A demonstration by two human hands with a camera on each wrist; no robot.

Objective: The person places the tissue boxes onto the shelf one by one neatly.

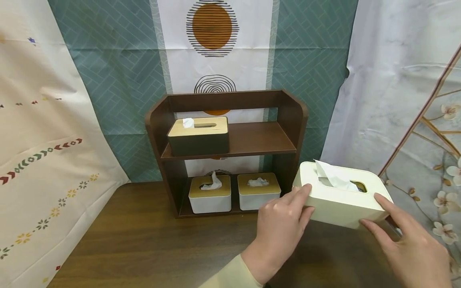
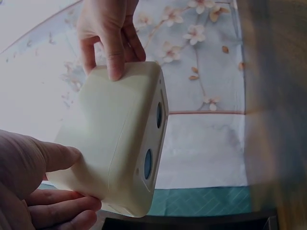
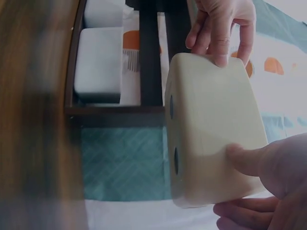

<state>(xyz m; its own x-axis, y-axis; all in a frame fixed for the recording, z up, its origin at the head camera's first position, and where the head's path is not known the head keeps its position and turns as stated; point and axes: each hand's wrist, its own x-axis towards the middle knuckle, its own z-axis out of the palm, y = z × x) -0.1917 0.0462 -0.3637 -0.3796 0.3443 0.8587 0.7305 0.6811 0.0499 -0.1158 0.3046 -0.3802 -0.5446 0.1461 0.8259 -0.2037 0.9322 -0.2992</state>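
Note:
A cream tissue box (image 1: 345, 208) is held in the air right of the shelf, tilted, with a white tissue (image 1: 333, 176) coming out of its top slot. My left hand (image 1: 279, 224) grips its left end, thumb on the front face. The right hand (image 1: 414, 248) grips the opposite end, thumb low on the front and fingers at the top edge. In the left wrist view the underside of the tissue box (image 2: 105, 120) shows two round holes. The right wrist view shows the same box (image 3: 216, 105) between both hands.
A dark brown two-tier shelf (image 1: 261, 138) stands on the wooden table (image 1: 151, 248). Its upper board bears a dark tissue box (image 1: 199, 145) with a wooden lid. Below sit two white ones, left (image 1: 211, 205) and right (image 1: 259, 201). Patterned curtains (image 1: 119, 80) hang around.

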